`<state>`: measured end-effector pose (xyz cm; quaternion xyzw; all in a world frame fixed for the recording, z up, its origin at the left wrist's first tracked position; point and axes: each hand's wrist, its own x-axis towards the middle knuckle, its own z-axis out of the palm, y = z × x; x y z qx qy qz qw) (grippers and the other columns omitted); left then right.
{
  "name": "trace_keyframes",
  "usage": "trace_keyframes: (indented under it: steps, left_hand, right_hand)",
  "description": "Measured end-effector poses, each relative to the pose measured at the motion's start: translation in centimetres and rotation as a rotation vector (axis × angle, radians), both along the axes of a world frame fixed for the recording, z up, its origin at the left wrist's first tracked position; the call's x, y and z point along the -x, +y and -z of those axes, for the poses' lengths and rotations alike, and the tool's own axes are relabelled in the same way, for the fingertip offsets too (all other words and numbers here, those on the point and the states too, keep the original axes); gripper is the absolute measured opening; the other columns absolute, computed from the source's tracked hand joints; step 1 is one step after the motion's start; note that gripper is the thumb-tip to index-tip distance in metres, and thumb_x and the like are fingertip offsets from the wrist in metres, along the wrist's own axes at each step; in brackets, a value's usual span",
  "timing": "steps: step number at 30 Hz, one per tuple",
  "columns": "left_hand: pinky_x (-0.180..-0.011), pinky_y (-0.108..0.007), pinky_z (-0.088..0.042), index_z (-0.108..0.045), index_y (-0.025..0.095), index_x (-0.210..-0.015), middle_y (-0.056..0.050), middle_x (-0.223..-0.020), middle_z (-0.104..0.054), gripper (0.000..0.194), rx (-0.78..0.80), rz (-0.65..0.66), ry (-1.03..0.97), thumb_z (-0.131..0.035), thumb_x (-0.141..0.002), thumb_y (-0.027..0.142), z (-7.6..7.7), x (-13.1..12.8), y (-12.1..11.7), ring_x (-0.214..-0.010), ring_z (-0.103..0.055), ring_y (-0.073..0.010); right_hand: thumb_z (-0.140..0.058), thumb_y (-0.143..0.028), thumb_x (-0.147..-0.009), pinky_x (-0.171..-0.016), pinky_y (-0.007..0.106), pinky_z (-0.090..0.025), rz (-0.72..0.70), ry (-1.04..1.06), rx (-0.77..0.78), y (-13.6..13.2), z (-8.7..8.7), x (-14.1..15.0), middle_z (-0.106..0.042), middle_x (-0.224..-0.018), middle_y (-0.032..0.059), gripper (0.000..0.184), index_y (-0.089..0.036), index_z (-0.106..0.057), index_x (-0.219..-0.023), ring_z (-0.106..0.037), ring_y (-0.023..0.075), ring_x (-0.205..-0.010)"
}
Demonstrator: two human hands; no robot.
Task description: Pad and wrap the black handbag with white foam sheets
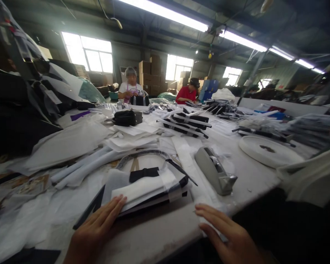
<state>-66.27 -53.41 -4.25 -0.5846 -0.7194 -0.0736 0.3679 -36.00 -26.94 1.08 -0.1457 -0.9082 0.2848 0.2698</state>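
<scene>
A black bag (pixel 154 174) with a looped handle in clear wrap lies on the table in front of me. White foam sheet (pixel 143 189) is folded over its front, and translucent wrap covers its right end. My left hand (pixel 99 223) rests with outstretched fingers on the left end of that sheet. At the table's front edge, my right hand (pixel 222 231) reaches out, thumb apart from the fingers. Its fingertips touch a long white strip (pixel 192 168) that runs along the bag's right side; whether they grip it is unclear. Beyond that hand stands a grey tape dispenser (pixel 214 170).
White sheets (pixel 71 143) heap up on the left. Further back lie a black case (pixel 128 117) and stacked black pieces with white strips (pixel 184 123). A white roll (pixel 269 150) sits at the right. Two people, one in a red top (pixel 185 95), work across the table.
</scene>
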Motion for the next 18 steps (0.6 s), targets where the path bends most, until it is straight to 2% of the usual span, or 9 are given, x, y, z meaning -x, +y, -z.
trace_keyframes:
  steps: [1, 3, 5, 7, 11, 15, 18]
  left_hand:
    - [-0.088, -0.029, -0.059, -0.038, 0.019, -0.15, -0.003, -0.139, -0.059, 0.049, -0.019, 0.001, -0.015, -0.037, -0.103, 0.032, -0.1, 0.0, 0.0, -0.112, -0.067, -0.0202]
    - [-0.083, -0.026, -0.06, -0.034, 0.02, -0.152, -0.003, -0.136, -0.061, 0.051, -0.047, 0.001, -0.048, -0.034, -0.104, 0.038, -0.3, 0.1, 0.0, -0.107, -0.069, -0.0194]
    - [-0.08, -0.024, -0.06, -0.031, 0.02, -0.153, -0.004, -0.134, -0.063, 0.054, -0.061, 0.001, -0.074, -0.033, -0.104, 0.04, -0.4, 0.1, 0.1, -0.104, -0.07, -0.0187]
    - [-0.078, -0.024, -0.06, -0.031, 0.02, -0.153, -0.004, -0.134, -0.063, 0.054, -0.068, -0.008, -0.083, -0.033, -0.103, 0.041, -0.4, 0.2, 0.0, -0.103, -0.071, -0.0186]
    - [-0.078, -0.024, -0.06, -0.035, 0.023, -0.152, -0.003, -0.137, -0.06, 0.053, -0.068, -0.012, -0.085, -0.035, -0.102, 0.042, 0.0, 0.3, -0.1, -0.104, -0.07, -0.0193]
    - [-0.081, -0.023, -0.06, -0.034, 0.026, -0.152, -0.001, -0.137, -0.06, 0.052, -0.058, -0.006, -0.105, -0.037, -0.102, 0.039, 0.1, 0.4, -0.2, -0.105, -0.07, -0.0185]
    - [-0.076, -0.023, -0.06, -0.03, 0.025, -0.154, -0.002, -0.136, -0.061, 0.053, -0.059, -0.024, -0.135, -0.036, -0.102, 0.037, 0.0, 0.3, 0.0, -0.104, -0.07, -0.0182]
  right_hand:
    - [-0.058, -0.034, -0.095, -0.1, 0.041, -0.053, 0.079, -0.005, -0.19, 1.8, 1.0, 0.0, -0.069, -0.125, 0.0031, 0.03, -0.034, -0.066, -0.124, -0.064, 0.0253, -0.118]
    - [-0.057, -0.028, -0.096, -0.104, 0.049, -0.05, 0.08, -0.111, -0.449, 4.8, 2.6, 0.1, -0.067, -0.128, 0.0044, 0.036, -0.03, -0.06, -0.131, -0.059, 0.0286, -0.124]
    - [-0.062, -0.026, -0.093, -0.105, 0.054, -0.047, 0.025, -0.216, -0.539, 6.8, 3.4, 0.3, -0.067, -0.129, 0.0063, 0.042, -0.026, -0.057, -0.135, -0.056, 0.031, -0.127]
    - [-0.07, -0.025, -0.088, -0.103, 0.053, -0.048, -0.01, -0.276, -0.514, 7.5, 3.5, 0.9, -0.069, -0.123, 0.0075, 0.04, -0.024, -0.063, -0.127, -0.06, 0.0307, -0.12]
    - [-0.068, -0.023, -0.09, -0.088, 0.04, -0.052, -0.026, -0.308, -0.377, 7.3, 2.3, 2.4, -0.073, -0.097, 0.0049, 0.01, -0.023, -0.074, -0.099, -0.066, 0.0231, -0.093]
    - [-0.059, -0.028, -0.096, -0.084, 0.038, -0.052, 0.005, -0.249, -0.311, 7.2, 1.5, 3.2, -0.073, -0.086, 0.0039, 0.019, -0.023, -0.075, -0.086, -0.067, 0.0211, -0.085]
    - [-0.055, -0.031, -0.098, -0.086, 0.04, -0.053, 0.101, -0.109, -0.289, 6.0, 1.2, 4.1, -0.075, -0.091, 0.0058, 0.022, -0.023, -0.074, -0.092, -0.068, 0.0233, -0.088]
